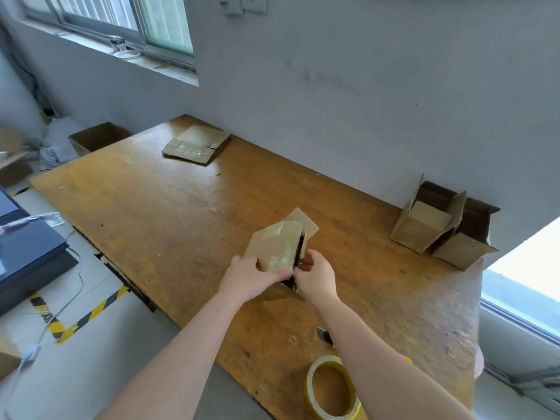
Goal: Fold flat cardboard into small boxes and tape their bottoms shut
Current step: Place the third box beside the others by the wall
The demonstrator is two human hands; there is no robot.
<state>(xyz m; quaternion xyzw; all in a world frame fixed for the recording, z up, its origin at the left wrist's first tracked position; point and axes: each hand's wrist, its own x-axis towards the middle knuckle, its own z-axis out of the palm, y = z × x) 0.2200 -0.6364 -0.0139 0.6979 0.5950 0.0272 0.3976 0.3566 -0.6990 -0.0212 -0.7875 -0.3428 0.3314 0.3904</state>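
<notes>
We note a worn wooden table set against a grey wall. Near its front middle a small box is held tilted, partly lifted off the top, with shiny clear tape across its upward face. A loose flap sticks up behind it.

- Left hand: grips the box's near left corner. The thumb lies on the taped face and the other fingers wrap underneath, out of sight.
- Right hand: at the box's right side, by the dark open end. The fingers are curled close together and pinch the edge there. We cannot tell whether they hold a flap or a tape end.

Elsewhere on the table:
- We log a stack of flat cardboard at the far edge, well apart from the hands, with tape visible on the top sheet.
- Two folded boxes stand at the right against the wall, touching each other: one upright box with its flaps open and a second box just beside it.
- A tape roll of yellowish clear tape lies flat near the front edge, under the right forearm.
- A small dark tool lies just beside that forearm. We cannot identify it.

Off the table on the left we see an open carton, and black-and-yellow hazard tape on the floor.
</notes>
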